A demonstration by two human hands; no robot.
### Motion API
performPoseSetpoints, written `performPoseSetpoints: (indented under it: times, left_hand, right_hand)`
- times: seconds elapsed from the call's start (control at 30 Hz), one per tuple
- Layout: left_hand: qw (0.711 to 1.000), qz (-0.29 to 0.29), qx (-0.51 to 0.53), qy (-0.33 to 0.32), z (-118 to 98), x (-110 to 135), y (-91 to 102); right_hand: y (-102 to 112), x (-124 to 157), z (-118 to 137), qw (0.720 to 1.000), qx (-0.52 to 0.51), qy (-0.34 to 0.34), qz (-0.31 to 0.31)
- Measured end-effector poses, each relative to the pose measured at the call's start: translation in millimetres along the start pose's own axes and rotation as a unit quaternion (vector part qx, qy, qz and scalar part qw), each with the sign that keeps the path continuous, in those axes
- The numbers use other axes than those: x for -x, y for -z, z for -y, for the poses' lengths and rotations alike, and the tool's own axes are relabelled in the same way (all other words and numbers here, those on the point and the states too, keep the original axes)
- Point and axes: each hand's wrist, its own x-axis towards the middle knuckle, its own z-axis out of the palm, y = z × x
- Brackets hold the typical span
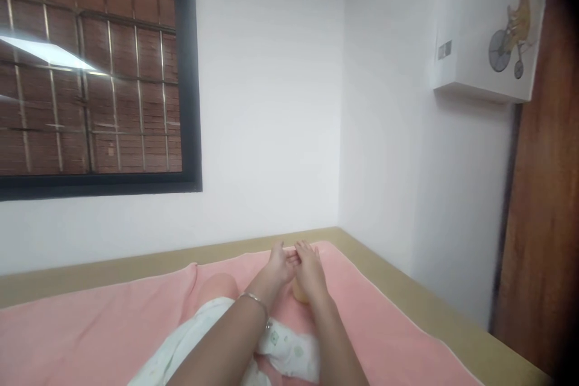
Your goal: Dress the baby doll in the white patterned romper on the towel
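A doll lies on a pink blanket [113,325], wearing a white diaper with a small green print [289,350]. One peach leg [219,283] of the doll is bent up at the left. My left hand [280,265], with a thin bracelet [256,300] at the wrist, reaches forward with its fingers stretched out and touches my right hand. My right hand [311,271] lies with its fingers extended over the doll's other peach leg [299,295], which shows just under the palm. My forearms hide most of the doll's body.
The blanket covers a bed with a tan edge [407,289] set into the corner of white walls. A dark-framed window [94,72] with a brick view is at the left. A white box with a bicycle picture [493,30] hangs beside a wooden door [543,193] at the right.
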Motion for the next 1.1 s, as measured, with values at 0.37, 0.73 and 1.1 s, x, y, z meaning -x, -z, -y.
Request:
performPoseSetpoints:
  times: [0.37, 0.73, 1.1]
  left_hand:
    - [0.999, 0.029, 0.007, -0.026, 3.9, 12.1, -3.9]
    - [0.986, 0.102, -0.02, -0.128, 1.5, 78.7, 0.2]
    - [0.956, -0.051, -0.051, -0.285, -49.6, 205.8, 78.4]
  right_hand:
    - [-4.3, 2.5, 2.0, 1.0, 0.001, -0.021, 0.006]
    - [8.2, 5.1, 69.0, 0.963, -0.261, -0.06, -0.028]
    - [9.7, 123.8, 222.1, 0.895, -0.418, 0.084, 0.134]
